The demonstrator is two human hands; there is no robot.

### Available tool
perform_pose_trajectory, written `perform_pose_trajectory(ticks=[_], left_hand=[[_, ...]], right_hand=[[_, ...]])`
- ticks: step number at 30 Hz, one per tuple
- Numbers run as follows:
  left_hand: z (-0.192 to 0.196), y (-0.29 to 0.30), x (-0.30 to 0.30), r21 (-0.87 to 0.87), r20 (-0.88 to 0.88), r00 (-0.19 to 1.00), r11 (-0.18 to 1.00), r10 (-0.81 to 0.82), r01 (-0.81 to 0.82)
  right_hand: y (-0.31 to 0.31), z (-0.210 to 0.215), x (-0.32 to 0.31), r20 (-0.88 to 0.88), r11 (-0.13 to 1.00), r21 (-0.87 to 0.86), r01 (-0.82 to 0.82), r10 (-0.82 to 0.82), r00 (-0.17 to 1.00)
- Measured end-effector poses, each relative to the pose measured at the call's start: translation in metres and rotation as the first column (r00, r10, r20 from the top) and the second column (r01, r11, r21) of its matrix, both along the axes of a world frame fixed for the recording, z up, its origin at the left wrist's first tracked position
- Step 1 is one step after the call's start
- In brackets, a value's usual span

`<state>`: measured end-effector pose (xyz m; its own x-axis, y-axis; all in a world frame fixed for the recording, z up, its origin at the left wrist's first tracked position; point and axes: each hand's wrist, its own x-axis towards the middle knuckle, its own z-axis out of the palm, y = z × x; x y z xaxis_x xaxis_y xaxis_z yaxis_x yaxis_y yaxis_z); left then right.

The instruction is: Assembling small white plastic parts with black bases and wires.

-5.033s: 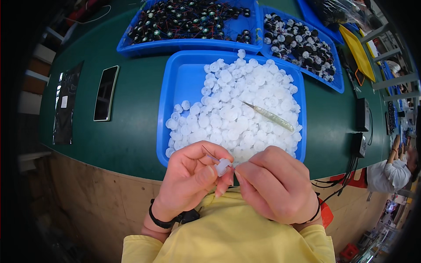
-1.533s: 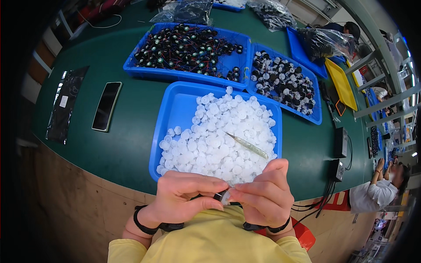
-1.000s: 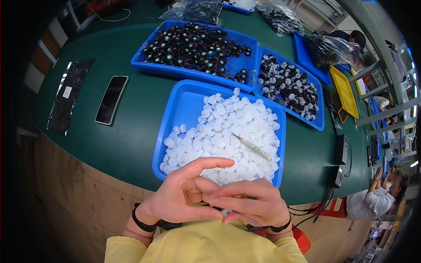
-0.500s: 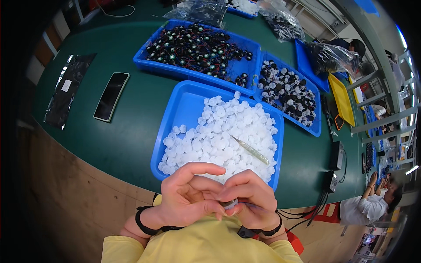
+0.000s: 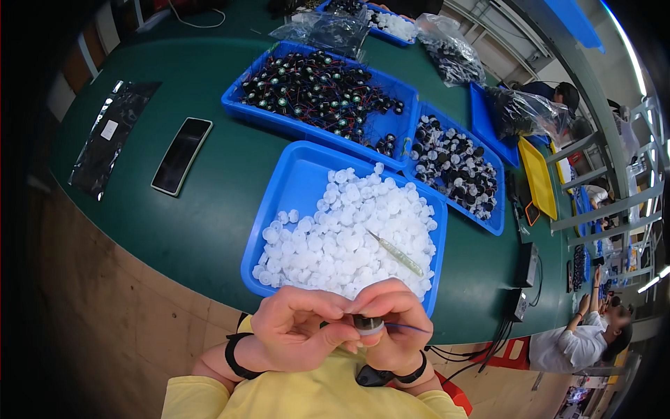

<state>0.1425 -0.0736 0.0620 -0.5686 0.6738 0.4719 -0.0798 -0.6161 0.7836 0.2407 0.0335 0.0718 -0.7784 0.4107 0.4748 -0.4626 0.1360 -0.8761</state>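
Observation:
Just in front of my yellow shirt, both hands meet around a small round black part (image 5: pixel 366 322) with a whitish cap on its lower side and a thin blue wire trailing to the right. My left hand (image 5: pixel 299 329) is closed, its thumb and fingertips pinching the part's left side. Thumb and curled fingers of my right hand (image 5: pixel 396 320) grip it from the right. Beyond my fingers stands a blue tray (image 5: pixel 287 183) heaped with white translucent plastic caps (image 5: pixel 335 241). A pen-like tool (image 5: pixel 396 254) with a pointed tip lies on the caps.
Behind are a blue bin of black wired parts (image 5: pixel 300 84) and a blue tray of black-and-white pieces (image 5: pixel 460 164). A phone (image 5: pixel 182 156) and black plastic bag (image 5: pixel 112 140) lie left on the green table (image 5: pixel 216 230). Black boxes with cables (image 5: pixel 527 265) sit right; other people are further off.
My hands have sunk slightly, and the fingers have shifted on the black part, which shows more of its dark side and wire. The whole view has turned a little.

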Motion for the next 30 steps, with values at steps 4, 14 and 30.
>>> perform_pose_trajectory(ticks=[4, 14, 30], left_hand=[[0.003, 0.003, -0.002, 0.026, -0.051, 0.998, 0.999, 0.038, -0.037], [0.02, 0.017, 0.006, -0.007, -0.153, 0.962, 0.973, 0.228, -0.232], [0.015, 0.008, -0.012, -0.156, -0.241, 0.97, 0.985, 0.029, -0.068]], right_hand=[[-0.01, 0.002, -0.006, -0.032, 0.979, -0.202, -0.008, 0.001, 0.999], [-0.005, 0.004, -0.008, -0.037, 0.982, -0.05, 0.181, -0.183, 0.982], [0.01, 0.004, -0.008, -0.108, 0.764, -0.631, -0.134, 0.085, 0.991]])
